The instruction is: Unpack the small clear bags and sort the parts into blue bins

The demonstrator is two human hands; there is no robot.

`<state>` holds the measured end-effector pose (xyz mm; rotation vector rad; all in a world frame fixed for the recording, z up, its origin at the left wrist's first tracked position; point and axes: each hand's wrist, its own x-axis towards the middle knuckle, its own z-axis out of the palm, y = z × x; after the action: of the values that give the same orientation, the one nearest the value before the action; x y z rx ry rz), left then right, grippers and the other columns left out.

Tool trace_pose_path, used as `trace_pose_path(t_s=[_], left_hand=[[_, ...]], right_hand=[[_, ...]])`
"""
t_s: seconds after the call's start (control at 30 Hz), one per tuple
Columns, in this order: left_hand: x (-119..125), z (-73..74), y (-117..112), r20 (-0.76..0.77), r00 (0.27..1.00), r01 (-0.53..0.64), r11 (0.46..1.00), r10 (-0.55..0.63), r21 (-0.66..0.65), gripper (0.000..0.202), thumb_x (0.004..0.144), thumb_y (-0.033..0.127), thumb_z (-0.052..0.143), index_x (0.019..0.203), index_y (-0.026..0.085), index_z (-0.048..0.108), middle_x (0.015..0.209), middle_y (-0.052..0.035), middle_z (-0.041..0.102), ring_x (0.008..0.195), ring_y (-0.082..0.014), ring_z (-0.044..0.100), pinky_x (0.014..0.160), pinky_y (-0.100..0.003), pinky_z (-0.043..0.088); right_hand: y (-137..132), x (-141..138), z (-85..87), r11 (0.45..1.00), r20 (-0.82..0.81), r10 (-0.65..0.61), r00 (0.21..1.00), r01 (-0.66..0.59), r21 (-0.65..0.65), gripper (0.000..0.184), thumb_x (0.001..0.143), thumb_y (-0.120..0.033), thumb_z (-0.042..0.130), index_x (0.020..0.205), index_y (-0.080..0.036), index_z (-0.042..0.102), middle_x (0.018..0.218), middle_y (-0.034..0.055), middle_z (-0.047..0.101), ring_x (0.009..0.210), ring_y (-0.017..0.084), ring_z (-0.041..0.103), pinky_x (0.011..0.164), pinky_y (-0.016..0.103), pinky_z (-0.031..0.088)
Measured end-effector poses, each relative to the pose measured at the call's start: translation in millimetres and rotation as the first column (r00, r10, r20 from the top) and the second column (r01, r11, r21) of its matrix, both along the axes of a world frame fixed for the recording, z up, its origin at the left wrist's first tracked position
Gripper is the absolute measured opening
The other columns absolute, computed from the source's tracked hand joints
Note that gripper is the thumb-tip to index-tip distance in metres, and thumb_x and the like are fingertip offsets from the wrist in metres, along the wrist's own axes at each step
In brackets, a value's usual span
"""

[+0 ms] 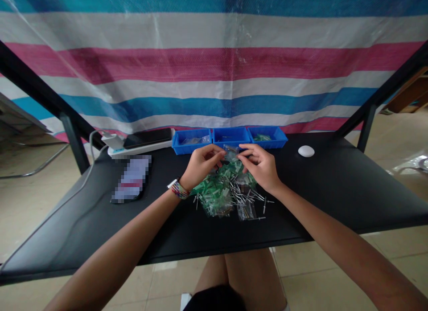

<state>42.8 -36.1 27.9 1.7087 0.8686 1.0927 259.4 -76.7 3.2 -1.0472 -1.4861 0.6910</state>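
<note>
Left hand (204, 163), fingertips together, pinched clear bag (231, 153) | right hand (262, 166) half-curled, I couldn't tell its hold | judged bag light, limp, slippery; best held by edges

Three blue bins (192, 148) counted beyond two hands (201, 165)
One clear packet (231, 153) is seen between the hands; two phone-like devices (147, 137) and one power strip (143, 149) are found leftward of them, one white oval object (306, 151) rightward. Beneath, green packets (217, 193) and metal pins (245, 190) are too heaped to be counted.
</note>
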Motion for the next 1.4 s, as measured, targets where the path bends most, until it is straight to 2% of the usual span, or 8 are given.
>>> trace_pose_path(t_s=[0.27,0.43,0.57,0.67,0.83,1.07,1.27,1.4], left_hand=[[-23.4,3.1,31.0,0.259,0.908,-0.297,0.941,0.331,-0.16,0.026,0.089,0.04,0.079,0.091,0.016,0.068,0.078,-0.0017,0.071,0.053,-0.01,0.066,0.051,-0.02,0.053],[-34.7,0.8,43.2,0.323,0.821,-0.372,0.871,0.47,-0.32,0.024,0.089,0.036,0.077,0.099,0.017,0.065,0.098,-0.0065,0.079,0.054,-0.0092,0.069,0.05,-0.019,0.055],[-32.6,0.0,39.3,0.361,0.843,-0.269,0.893,0.399,-0.36,0.028,0.088,0.035,0.073,0.109,0.017,0.065,0.12,-0.0123,0.079,0.067,-0.0136,0.077,0.055,-0.022,0.059],[-28.4,-1.4,34.5,0.337,0.87,-0.246,0.909,0.361,-0.338,0.029,0.083,0.031,0.072,0.107,0.016,0.066,0.118,-0.012,0.078,0.069,-0.0161,0.078,0.056,-0.023,0.059],[-23.1,-4.7,29.8,0.268,0.915,-0.238,0.941,0.301,-0.241,0.022,0.081,0.032,0.07,0.096,0.016,0.065,0.107,-0.0084,0.077,0.069,-0.0155,0.077,0.056,-0.021,0.056],[-17.7,-7.3,25.2,0.209,0.952,-0.197,0.971,0.222,-0.132,0.018,0.085,0.033,0.07,0.089,0.016,0.064,0.096,-0.0055,0.073,0.064,-0.012,0.071,0.054,-0.021,0.054],[-11.7,-8.4,18.4,0.112,0.982,-0.146,0.987,0.153,-0.074,0.013,0.087,0.03,0.066,0.088,0.017,0.064,0.092,-0.0045,0.07,0.064,-0.0123,0.07,0.054,-0.022,0.053],[-7.9,-12.1,13.9,0.022,0.996,-0.085,0.996,0.086,-0.021,0.01,0.088,0.026,0.063,0.092,0.017,0.064,0.098,-0.0047,0.071,0.069,-0.014,0.072,0.056,-0.022,0.053]], right_hand=[[4.7,8.4,3.4,0.998,-0.01,-0.058,0.998,0.058,-0.018,0.03,0.097,-0.044,0.068,0.118,-0.022,0.068,0.094,0.0041,0.077,0.055,0.014,0.068,0.054,0.029,0.052],[10.3,15.3,2.1,0.998,0.084,-0.06,0.995,0.061,-0.01,0.018,0.096,-0.036,0.067,0.106,-0.022,0.072,0.094,0.0053,0.076,0.068,0.018,0.071,0.061,0.032,0.054],[10.0,18.3,1.8,0.991,0.43,0.052,0.901,-0.098,0.086,0.005,0.091,-0.021,0.071,0.09,-0.023,0.075,0.094,0.0055,0.076,0.09,0.024,0.07,0.084,0.04,0.055],[8.3,19.2,0.5,0.974,0.598,0.128,0.791,-0.213,0.073,0.013,0.086,-0.015,0.077,0.096,-0.024,0.077,0.102,0.0069,0.076,0.102,0.028,0.067,0.096,0.047,0.053],[8.1,20.3,-1.6,0.975,0.652,0.145,0.745,-0.219,0.033,0.024,0.086,-0.017,0.08,0.109,-0.023,0.077,0.111,0.0088,0.074,0.107,0.029,0.067,0.097,0.047,0.055],[4.6,18.5,-0.1,0.969,0.734,0.073,0.675,-0.221,0.108,0.025,0.088,-0.016,0.07,0.111,-0.022,0.074,0.112,0.01,0.074,0.107,0.03,0.068,0.094,0.045,0.057],[3.3,17.4,0.8,0.972,0.736,-0.02,0.677,-0.158,0.172,0.021,0.095,-0.013,0.058,0.103,-0.022,0.074,0.106,0.0083,0.075,0.096,0.024,0.071,0.086,0.037,0.056],[5.5,18.9,0.1,0.974,0.685,-0.112,0.72,-0.059,0.221,0.02,0.099,-0.015,0.055,0.103,-0.022,0.073,0.103,0.0076,0.076,0.091,0.023,0.071,0.082,0.034,0.054]])
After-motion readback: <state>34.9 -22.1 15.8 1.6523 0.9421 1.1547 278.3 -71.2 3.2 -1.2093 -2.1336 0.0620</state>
